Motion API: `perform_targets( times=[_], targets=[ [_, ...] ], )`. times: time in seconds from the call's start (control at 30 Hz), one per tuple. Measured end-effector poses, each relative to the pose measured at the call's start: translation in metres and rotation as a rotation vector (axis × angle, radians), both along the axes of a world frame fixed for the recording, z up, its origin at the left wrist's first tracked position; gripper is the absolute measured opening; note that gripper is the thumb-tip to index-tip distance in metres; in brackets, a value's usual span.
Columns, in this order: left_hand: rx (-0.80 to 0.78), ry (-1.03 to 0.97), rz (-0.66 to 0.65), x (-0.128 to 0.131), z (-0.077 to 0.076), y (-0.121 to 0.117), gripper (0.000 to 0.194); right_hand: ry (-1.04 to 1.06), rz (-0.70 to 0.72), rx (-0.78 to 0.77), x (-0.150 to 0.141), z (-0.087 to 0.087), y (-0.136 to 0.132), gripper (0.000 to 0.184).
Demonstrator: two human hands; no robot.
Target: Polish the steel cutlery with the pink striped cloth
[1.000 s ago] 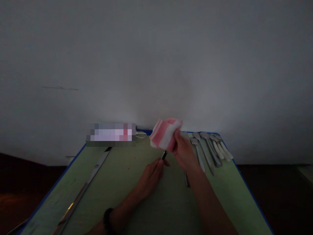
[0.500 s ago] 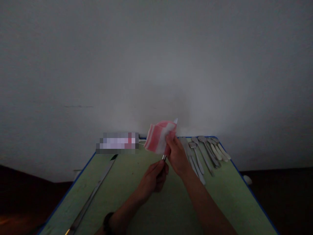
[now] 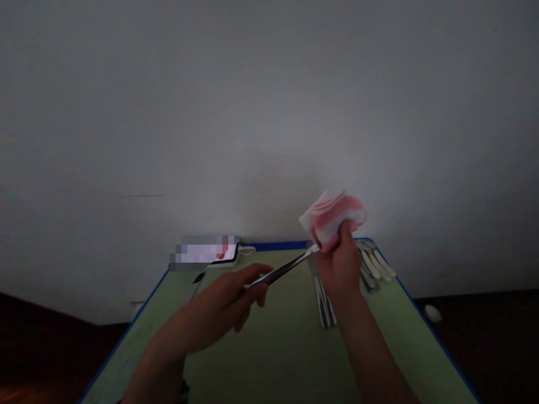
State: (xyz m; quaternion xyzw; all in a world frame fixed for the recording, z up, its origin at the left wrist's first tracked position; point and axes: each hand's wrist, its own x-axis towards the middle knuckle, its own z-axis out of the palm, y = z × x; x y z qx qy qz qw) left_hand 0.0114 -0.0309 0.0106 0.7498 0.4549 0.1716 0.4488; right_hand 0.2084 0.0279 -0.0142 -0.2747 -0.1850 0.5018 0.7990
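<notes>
Between thumb and fingers, my left hand (image 3: 223, 300) grips the handle of a metal table knife (image 3: 286, 269), held at a slant above the table. The knife's far end runs into a pink-and-white striped cloth (image 3: 339, 216), which hides the blade. My right hand (image 3: 343, 266) is closed around that bunched cloth at the blade end. Below it on the table lie several metal knives (image 3: 324, 308), partly covered by my right hand and forearm.
Cutlery with white handles (image 3: 377, 266) lies along the right edge of the green, blue-rimmed table (image 3: 261, 359). A device with a lit, blurred screen (image 3: 210, 255) and a white cable (image 3: 247, 250) sits at the back left. Behind the table stands a wall (image 3: 269, 112).
My right hand and the cloth have moved right. My left hand has shifted left, and the knife has tipped from nearly upright to a slant, showing more of its handle.
</notes>
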Motion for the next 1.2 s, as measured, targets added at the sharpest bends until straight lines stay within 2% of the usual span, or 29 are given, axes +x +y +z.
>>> perform_targets(
  times=[0.1,0.2,0.3,0.43,0.57,0.7,0.8,0.93,1.07,1.2],
  targets=[
    [0.076,-0.007,-0.001,-0.006,0.002,0.003,0.033,0.172,-0.062,-0.022,0.01,0.0,0.007,0.016],
    [0.075,-0.029,-0.029,-0.009,0.0,0.003,0.035,0.227,-0.106,-0.03,0.016,0.0,0.011,0.016],
    [0.024,-0.021,-0.073,-0.012,0.002,0.003,0.038,0.235,-0.131,-0.059,0.016,-0.002,0.013,0.018],
    [-0.09,-0.041,-0.145,-0.011,0.007,0.005,0.045,0.239,-0.095,-0.192,0.001,-0.008,0.011,0.021],
    [-0.1,-0.05,-0.152,0.0,0.002,0.01,0.049,0.086,0.021,-0.228,-0.029,-0.018,0.004,0.03],
    [-0.012,0.049,-0.079,0.005,-0.008,0.017,0.035,-0.165,0.112,-0.274,-0.051,-0.025,-0.01,0.04],
    [0.041,0.134,-0.04,0.001,-0.01,0.019,0.024,-0.26,0.149,-0.276,-0.055,-0.025,-0.018,0.043],
    [0.176,0.246,-0.019,-0.003,-0.002,0.016,0.027,-0.26,0.126,-0.237,-0.047,-0.021,-0.014,0.039],
    [0.163,0.295,-0.092,-0.006,0.005,0.009,0.027,-0.083,0.042,-0.136,-0.024,-0.016,0.002,0.028],
    [0.171,0.316,-0.1,-0.014,0.004,0.007,0.026,0.039,-0.04,-0.083,0.001,-0.013,0.014,0.025]
  ],
)
